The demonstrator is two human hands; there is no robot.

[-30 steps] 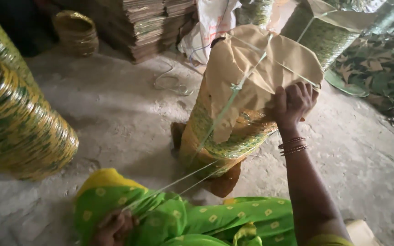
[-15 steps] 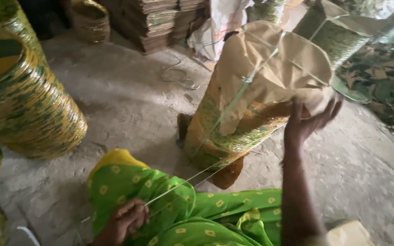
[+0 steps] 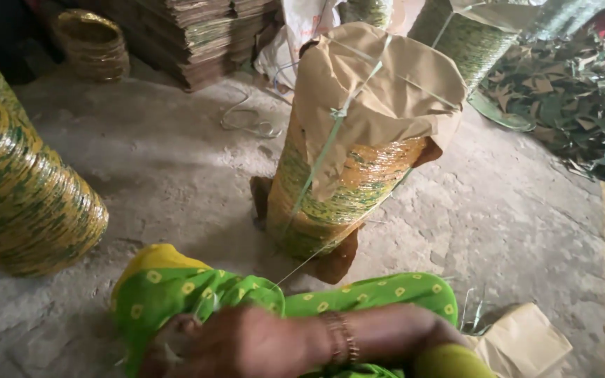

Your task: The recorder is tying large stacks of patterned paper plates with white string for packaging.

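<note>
Tied bundle of stacked paper plates

The bundle [image 3: 348,150], capped in brown paper, stands tilted on the floor just beyond the hands [image 3: 246,343]; a thin green string [image 3: 316,164] binds it, one strand running taut down to them.

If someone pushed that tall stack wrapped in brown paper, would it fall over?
Maybe. The tall stack already leans a bit, so a push near its top could tip it. The pale string tied round it probably keeps the thin green-and-yellow pieces together, so it might topple as one lump. The brown paper looks crinkly and easy to tear.

hands [image 3: 239,343] low together, seemingly closed, blurred
</note>
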